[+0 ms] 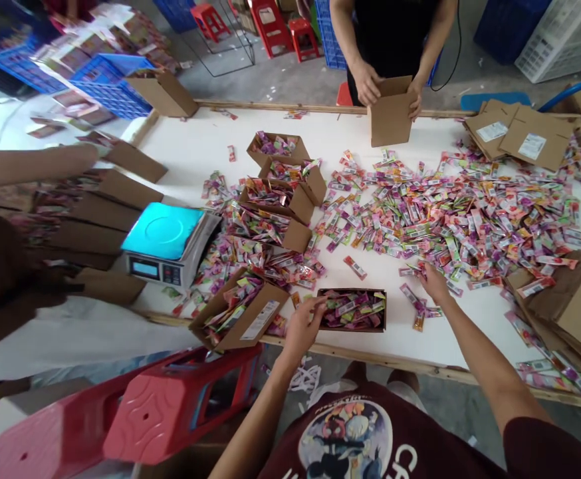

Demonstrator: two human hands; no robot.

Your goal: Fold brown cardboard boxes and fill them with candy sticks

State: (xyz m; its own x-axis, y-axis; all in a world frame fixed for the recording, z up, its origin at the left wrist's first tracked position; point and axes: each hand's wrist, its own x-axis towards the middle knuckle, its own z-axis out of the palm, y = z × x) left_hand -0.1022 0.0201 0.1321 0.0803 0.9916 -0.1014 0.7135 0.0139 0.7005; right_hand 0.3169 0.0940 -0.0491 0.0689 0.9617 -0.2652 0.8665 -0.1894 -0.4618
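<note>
A small open cardboard box point(353, 310) full of colourful candy packets sits at the near table edge. My left hand point(303, 324) rests at its left rim, fingers curled on the edge. My right hand point(434, 283) reaches to the edge of the big heap of loose packets point(460, 213), fingers bent down onto a few packets; what it grips is hidden.
Several filled boxes point(275, 193) stand mid-table; one point(240, 309) leans at the near edge beside a blue-topped scale point(168, 243). Across the white table point(195, 150), another person's hands fold an empty box point(391, 110). Flat cartons point(524, 136) lie far right, more at near right. A red stool point(135, 409) stands below left.
</note>
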